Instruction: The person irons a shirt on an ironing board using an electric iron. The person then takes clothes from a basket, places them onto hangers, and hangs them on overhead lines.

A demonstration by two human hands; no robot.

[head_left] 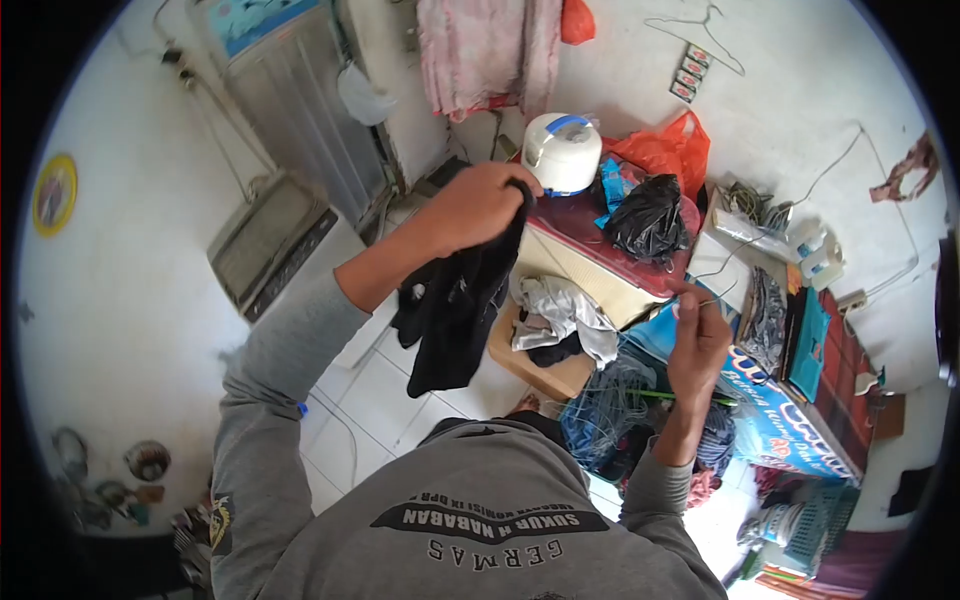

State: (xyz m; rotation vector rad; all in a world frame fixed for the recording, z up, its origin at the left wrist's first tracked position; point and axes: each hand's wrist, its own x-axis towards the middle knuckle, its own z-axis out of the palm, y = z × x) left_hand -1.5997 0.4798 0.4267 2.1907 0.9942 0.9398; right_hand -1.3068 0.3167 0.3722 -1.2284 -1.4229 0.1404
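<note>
Black cloth hangs in long folds near the middle of the view, its upper end gripped by the left hand at 12 o'clock, fingers curled tightly round it. The lower edge dangles above the white tile floor, just to the 9 o'clock side of a tan box. In that box lie a rumpled white cloth and a darker piece.

At 3 o'clock the right hand is raised, its fingers bent inward and the gap between thumb and forefinger narrow; whether anything is pinched there I cannot tell.

A dark red tabletop runs beyond the box. On it a white rice cooker with a blue handle stands at 1 o'clock, while a black plastic bag sits at 2 o'clock, just in front of an orange-red bag. Towards 4 o'clock, a blue banner drapes down the side. A pink towel hangs at 12 o'clock, past the left hand, and a wire hanger is on the wall between 1 and 2 o'clock
</note>
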